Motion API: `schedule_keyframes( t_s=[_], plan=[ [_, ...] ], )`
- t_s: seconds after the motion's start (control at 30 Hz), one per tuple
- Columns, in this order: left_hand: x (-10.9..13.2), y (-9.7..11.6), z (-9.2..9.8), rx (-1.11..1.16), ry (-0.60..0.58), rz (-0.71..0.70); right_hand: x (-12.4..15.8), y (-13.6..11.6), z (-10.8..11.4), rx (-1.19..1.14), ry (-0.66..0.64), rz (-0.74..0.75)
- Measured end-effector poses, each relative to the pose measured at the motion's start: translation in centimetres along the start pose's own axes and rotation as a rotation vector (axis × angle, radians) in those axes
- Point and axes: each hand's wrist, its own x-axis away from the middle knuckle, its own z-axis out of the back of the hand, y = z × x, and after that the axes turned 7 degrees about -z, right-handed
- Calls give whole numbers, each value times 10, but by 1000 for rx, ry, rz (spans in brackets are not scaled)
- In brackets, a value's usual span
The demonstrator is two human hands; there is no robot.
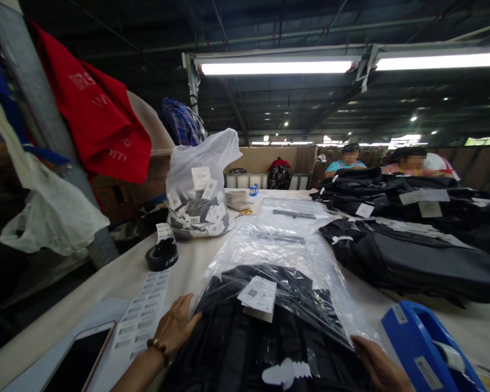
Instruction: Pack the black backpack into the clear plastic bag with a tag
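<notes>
A black bag [237, 337] lies in front of me, its far part under a clear plastic bag [310, 256]. White tags [259, 294] hang on it, and a white plastic piece [286, 373] sits near its close end. My left hand [178, 326], with a beaded bracelet, rests at the black bag's left edge, thumb and fingers apart. At the right edge my right hand [378, 362] touches the clear plastic; its fingertips are partly hidden, so its grip is unclear.
Label sheets [142, 310], a phone [79, 359] and a black tape roll [162, 255] lie left. Behind them stands a plastic bag of tags [200, 201]. Right are a blue dispenser [428, 343] and several black bags [412, 258]. Two people [347, 158] are beyond the pile.
</notes>
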Motion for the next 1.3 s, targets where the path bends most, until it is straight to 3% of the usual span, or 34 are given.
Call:
schedule_keyframes(
  t_s=[0.2, 0.37, 0.53, 0.63, 0.7, 0.83, 0.93, 1.13, 1.3],
  plan=[
    [-23, 17, -18, -281, 382, -329, -1, -27, 6, -24, 37, -66],
    [-35, 29, -12, -187, 465, -373, 2, -34, 8, -18, 54, -98],
    [-5, 11, -6, -137, 558, -519, 8, -12, 6, 19, 66, 80],
    [11, -14, -11, -246, 535, -550, 8, -5, 1, 61, 76, 116],
    [15, -29, -19, -288, 487, -464, 6, -3, -4, 115, 121, 69],
    [13, -36, -30, -175, 162, -69, -1, -5, -8, 200, 56, -7],
    [16, -26, -28, -81, -10, 13, -3, -11, -2, 234, -19, -50],
    [24, -16, -22, 118, 27, -77, 0, -38, 8, 185, -86, -150],
    [21, -21, -26, 469, -85, 69, 0, -49, 11, -112, -61, -277]
  ],
)
